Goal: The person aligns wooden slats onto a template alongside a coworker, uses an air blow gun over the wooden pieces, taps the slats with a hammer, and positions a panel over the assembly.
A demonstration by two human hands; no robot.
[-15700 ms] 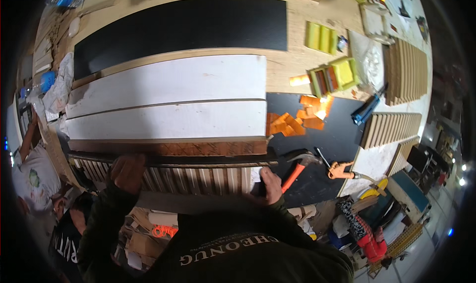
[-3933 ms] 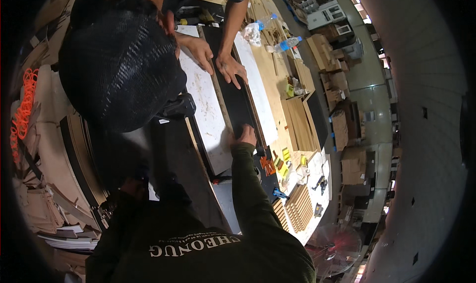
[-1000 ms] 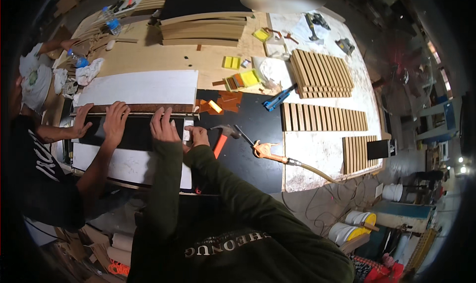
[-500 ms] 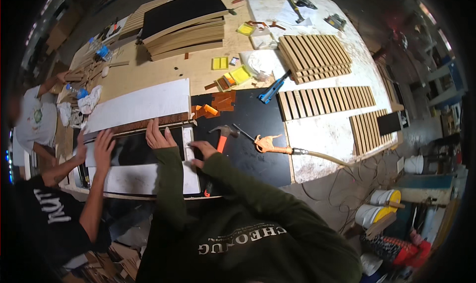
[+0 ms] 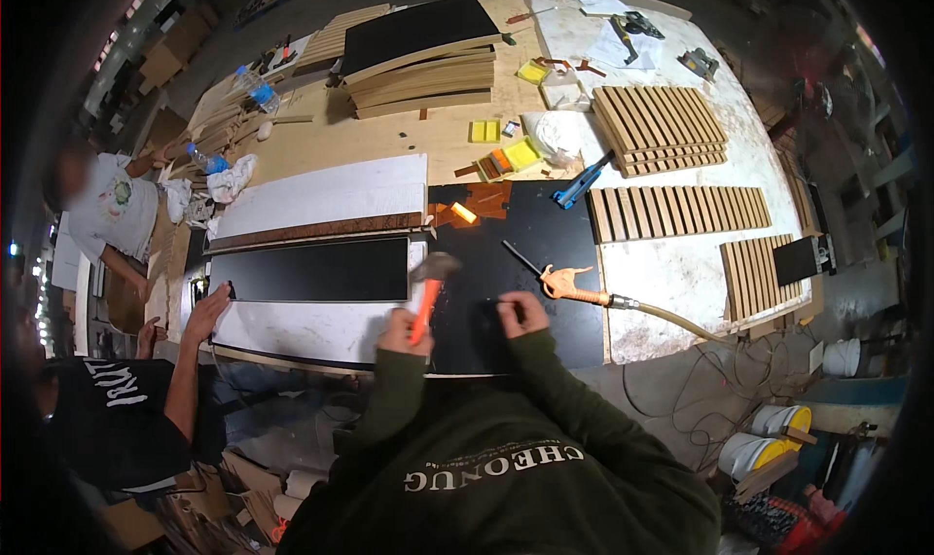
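My left hand (image 5: 401,332) is closed around the orange handle of a hammer (image 5: 422,310), whose blurred metal head points up and away from me. To its right, over a black board (image 5: 477,263), my right hand (image 5: 523,314) has its fingers curled together; whatever they pinch is too small to make out. Left of the hammer lies a black panel (image 5: 311,271) between white strips (image 5: 292,328), beside a long brown strip (image 5: 321,230). A co-worker's hand (image 5: 208,312) rests at the panel's left end.
An orange air blow gun (image 5: 569,284) with a hose lies right of my right hand. Beyond are a blue tool (image 5: 584,180), slatted wooden panels (image 5: 681,213), yellow boxes (image 5: 484,131) and a stack of boards (image 5: 423,78). Another person (image 5: 112,205) stands at the left.
My left hand has left the panel and picked up the hammer from the black board. My right hand has moved right and curled shut. The view has shifted, and the co-worker's hands have drawn left.
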